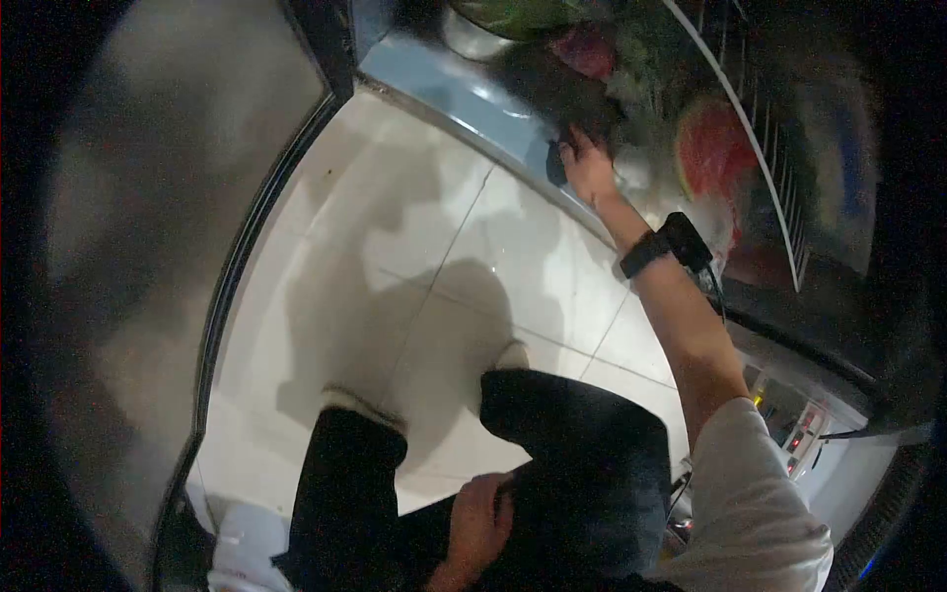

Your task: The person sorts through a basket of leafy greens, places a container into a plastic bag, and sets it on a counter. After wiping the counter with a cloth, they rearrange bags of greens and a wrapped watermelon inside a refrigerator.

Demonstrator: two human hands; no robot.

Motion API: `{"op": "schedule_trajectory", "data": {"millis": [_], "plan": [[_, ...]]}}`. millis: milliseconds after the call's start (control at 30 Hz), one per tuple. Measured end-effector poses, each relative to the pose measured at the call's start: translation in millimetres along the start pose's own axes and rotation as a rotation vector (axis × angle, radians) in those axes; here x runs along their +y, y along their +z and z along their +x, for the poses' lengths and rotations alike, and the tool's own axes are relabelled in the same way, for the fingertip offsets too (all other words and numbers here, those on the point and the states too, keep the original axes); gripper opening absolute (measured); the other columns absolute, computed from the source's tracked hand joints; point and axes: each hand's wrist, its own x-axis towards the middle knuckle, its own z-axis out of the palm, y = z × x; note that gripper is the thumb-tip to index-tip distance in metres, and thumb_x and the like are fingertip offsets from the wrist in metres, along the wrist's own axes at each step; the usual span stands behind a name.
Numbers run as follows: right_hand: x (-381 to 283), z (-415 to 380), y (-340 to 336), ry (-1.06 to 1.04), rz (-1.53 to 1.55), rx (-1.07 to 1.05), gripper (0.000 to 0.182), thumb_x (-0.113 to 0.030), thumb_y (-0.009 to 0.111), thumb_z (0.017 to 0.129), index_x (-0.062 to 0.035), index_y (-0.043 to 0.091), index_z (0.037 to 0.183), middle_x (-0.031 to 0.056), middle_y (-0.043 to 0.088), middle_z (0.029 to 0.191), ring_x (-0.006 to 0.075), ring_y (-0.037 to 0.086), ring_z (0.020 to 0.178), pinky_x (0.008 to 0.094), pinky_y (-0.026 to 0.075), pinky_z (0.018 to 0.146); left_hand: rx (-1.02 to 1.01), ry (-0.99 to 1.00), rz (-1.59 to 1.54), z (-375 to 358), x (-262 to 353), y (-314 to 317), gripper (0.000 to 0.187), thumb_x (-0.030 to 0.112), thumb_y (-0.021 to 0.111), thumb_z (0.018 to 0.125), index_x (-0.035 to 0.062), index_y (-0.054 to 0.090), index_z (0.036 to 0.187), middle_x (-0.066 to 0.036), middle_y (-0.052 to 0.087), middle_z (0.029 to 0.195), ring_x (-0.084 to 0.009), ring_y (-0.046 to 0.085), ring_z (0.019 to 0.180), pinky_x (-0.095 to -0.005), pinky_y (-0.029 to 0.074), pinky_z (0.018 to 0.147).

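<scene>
My right hand (589, 170) reaches into a refrigerator compartment, with its thumb and a finger stretched apart beside a dark item (557, 163) that I cannot make out. Around it lie a cut red melon piece (712, 146) in clear wrap, a reddish item (587, 51) and green produce (523, 15) above a shiny metal bowl (473, 37). A black device (685, 242) is strapped to my right wrist. Low in the view, my left hand (481, 518) rests on my dark trousers, its fingers curled together, with nothing visible in it.
An open door (168, 247) with a black seal stands at the left. A white wire rack (740, 109) curves over the compartment's right side. Pale floor tiles (543, 257) lie below, with my shoes on them. Several small items (804, 424) sit at the lower right.
</scene>
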Motion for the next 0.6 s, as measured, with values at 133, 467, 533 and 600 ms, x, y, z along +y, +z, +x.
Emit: {"op": "schedule_trajectory", "data": {"millis": [133,467,533,600], "plan": [[-29.5,49.5,16.6,0.3,0.065,-0.161,0.058,-0.049,0.027,0.087,-0.0103,0.035,0.128,0.023,0.028,0.132,0.0377,0.026,0.122,0.0372,0.024,0.1,-0.078,-0.092,0.22,34.7,-50.3,-16.8,0.03,0.008,0.05,0.079,0.0023,0.047,0.109,-0.017,0.052,0.104,-0.0334,0.047,0.101,-0.0414,0.034,0.091],[-59.8,63.9,-6.3,-0.365,-0.029,0.062,0.048,-0.038,0.038,0.086,-0.0059,0.043,0.121,0.0286,0.038,0.121,0.0389,0.038,0.112,0.0383,0.028,0.097,0.286,0.326,0.428,138.3,-48.0,-46.7,0.026,0.014,0.046,0.085,-0.0015,0.049,0.105,-0.022,0.051,0.101,-0.0377,0.048,0.093,-0.0449,0.039,0.079],[-45.3,41.0,-14.1,-0.275,0.125,0.039,0.047,-0.038,0.038,0.086,-0.0035,0.046,0.118,0.0282,0.042,0.116,0.0399,0.04,0.109,0.0416,0.035,0.091,0.015,0.327,0.191,133.0,-18.8,-45.3,0.032,0.012,0.052,0.08,0.0028,0.047,0.111,-0.016,0.051,0.107,-0.0316,0.047,0.104,-0.04,0.034,0.092],[-31.7,21.5,-21.2,-0.051,0.057,-0.125,0.046,-0.038,0.038,0.086,-0.0037,0.047,0.116,0.0264,0.044,0.115,0.0393,0.042,0.107,0.0429,0.038,0.088,-0.139,0.245,0.098,129.0,-25.6,-36.2,0.034,0.015,0.052,0.08,0.0032,0.047,0.112,-0.016,0.051,0.109,-0.0314,0.047,0.104,-0.0396,0.035,0.091]]}}
